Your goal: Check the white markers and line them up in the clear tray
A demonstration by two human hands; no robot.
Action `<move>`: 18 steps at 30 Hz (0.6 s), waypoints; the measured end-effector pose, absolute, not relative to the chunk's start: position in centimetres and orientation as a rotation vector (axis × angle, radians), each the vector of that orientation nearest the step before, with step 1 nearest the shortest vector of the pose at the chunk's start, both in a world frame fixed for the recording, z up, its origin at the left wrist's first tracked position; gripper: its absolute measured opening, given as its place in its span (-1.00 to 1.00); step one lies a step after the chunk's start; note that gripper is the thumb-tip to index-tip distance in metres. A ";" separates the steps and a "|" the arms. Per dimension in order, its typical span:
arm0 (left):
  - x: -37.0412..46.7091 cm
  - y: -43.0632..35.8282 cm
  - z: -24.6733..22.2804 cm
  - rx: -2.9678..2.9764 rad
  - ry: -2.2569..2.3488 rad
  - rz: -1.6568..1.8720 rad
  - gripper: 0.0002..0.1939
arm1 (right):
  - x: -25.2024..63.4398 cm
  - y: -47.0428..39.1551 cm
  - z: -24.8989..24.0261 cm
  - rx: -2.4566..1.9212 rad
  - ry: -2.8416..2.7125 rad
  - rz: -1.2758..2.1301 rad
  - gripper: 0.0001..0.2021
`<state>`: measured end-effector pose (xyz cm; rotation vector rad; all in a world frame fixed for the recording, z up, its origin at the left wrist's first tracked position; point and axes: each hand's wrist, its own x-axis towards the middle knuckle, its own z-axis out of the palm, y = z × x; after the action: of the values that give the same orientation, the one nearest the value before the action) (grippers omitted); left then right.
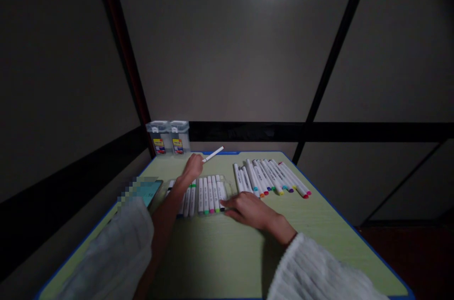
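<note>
My left hand [193, 167] is closed on a white marker [213, 154], which slants up to the right above the far part of the table. A clear plastic tray [230, 186] lies below it with several white markers side by side, some with green, pink or black ends. My left forearm hides part of that row. At the tray's right end, my right hand [248, 209] has its thumb and index finger closed at the near end of a black-ended marker [220, 191]. Just beyond this hand, several loose markers [266, 175] lie in an uneven row.
Two clear lidded boxes [179, 138] with yellow labels stand at the far left corner. A flat teal-screened device [147, 193] lies by the left edge, partly covered by my sleeve. The pale green table [220, 257] has a blue rim, with grey wall panels behind.
</note>
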<state>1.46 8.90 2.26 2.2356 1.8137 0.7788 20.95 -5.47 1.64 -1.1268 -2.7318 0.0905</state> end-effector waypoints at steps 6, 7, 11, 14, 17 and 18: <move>0.7 5.0 2.9 2.073 1.678 0.967 -0.84 | 21.0 -5.5 1.7 -1.114 -2.727 0.088 -0.67; 0.6 4.4 2.9 2.036 1.634 1.002 -0.83 | 21.0 -5.5 1.6 -1.113 -2.728 0.088 -0.67; 1.0 2.0 2.7 1.864 1.419 1.090 -0.80 | 21.0 -5.4 1.4 -1.130 -2.720 0.089 -0.66; 1.4 0.8 2.7 1.772 1.277 1.104 -0.81 | 20.9 -5.4 1.4 -1.152 -2.695 0.108 -0.66; 1.5 -0.1 2.7 1.711 1.193 1.110 -0.82 | 20.9 -5.5 1.4 -1.154 -2.679 0.138 -0.67; 1.5 -0.3 2.6 1.695 1.176 1.110 -0.82 | 20.9 -5.6 1.4 -1.158 -2.668 0.149 -0.68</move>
<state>1.53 -0.31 2.60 1.6955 1.1765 1.1096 20.85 -5.55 1.37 -1.1580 -2.6681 0.1494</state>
